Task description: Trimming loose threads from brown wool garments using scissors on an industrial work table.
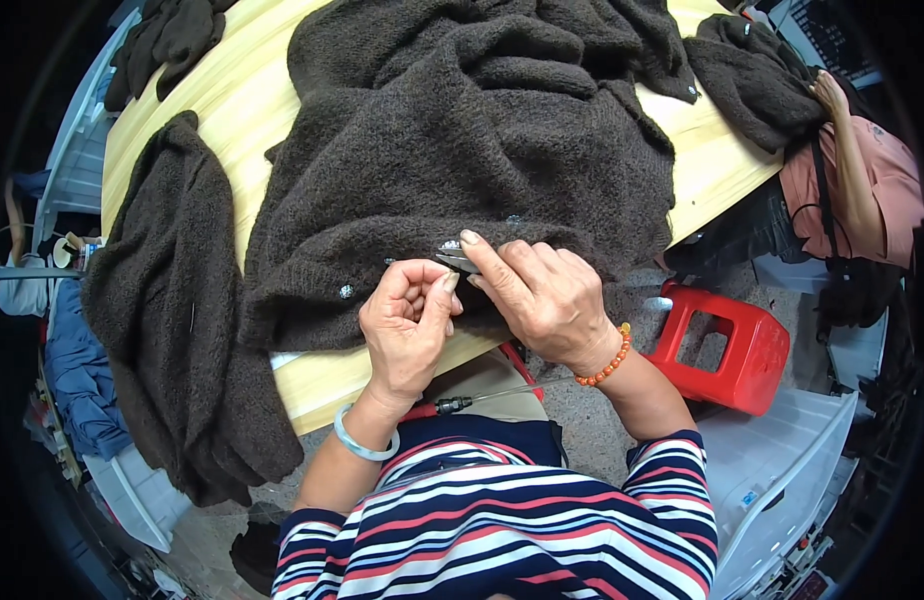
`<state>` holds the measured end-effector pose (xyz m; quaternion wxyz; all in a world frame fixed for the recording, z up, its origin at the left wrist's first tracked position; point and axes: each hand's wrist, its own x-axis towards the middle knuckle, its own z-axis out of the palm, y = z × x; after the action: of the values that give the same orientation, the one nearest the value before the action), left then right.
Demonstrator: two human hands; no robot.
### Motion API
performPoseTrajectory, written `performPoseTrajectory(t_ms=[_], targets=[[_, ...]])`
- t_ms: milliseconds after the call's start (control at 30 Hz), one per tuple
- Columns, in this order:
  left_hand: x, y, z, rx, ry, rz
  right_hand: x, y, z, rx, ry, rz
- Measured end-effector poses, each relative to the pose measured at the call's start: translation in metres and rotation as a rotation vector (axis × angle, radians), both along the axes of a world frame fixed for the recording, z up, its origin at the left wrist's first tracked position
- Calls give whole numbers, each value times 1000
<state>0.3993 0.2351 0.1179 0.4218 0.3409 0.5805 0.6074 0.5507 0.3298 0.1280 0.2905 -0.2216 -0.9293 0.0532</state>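
Note:
A large dark brown knit garment point(462, 150) lies bunched over the wooden table in front of me. Shiny round buttons sit along its near edge, one button point(346, 291) left of my hands. My right hand point(547, 300) is closed around small metal thread snips point(456, 257), their blades pointing left at the knit beside another button. Close by, my left hand point(407, 325) has its fingers curled and thumb against the index finger at the fabric edge. Whatever it pinches is too small to make out.
Another brown knit piece point(182, 310) hangs over the table's left edge. More knit point(752, 85) lies at the far right, under a co-worker's hand point(832, 97). A red plastic stool point(757, 360) stands right of me, near a translucent bin point(772, 480). Blue cloth point(87, 370) lies left.

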Motion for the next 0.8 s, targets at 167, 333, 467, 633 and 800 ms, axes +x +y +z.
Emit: performPoseTrajectory(t_ms=[167, 333, 467, 633, 800], targets=[[1, 0, -1, 28, 22, 3, -2, 1, -1, 83, -44, -14], [1, 1, 0, 32, -26, -13, -3, 4, -2, 124, -28, -10], [1, 0, 3, 44, -39, -5, -3, 6, -3, 127, -6, 3], [3, -1, 9, 32, -55, -31, -3, 9, -4, 87, 12, 13], [-5, -26, 33, -112, 238, -508, -1, 19, -4, -82, 160, -128]])
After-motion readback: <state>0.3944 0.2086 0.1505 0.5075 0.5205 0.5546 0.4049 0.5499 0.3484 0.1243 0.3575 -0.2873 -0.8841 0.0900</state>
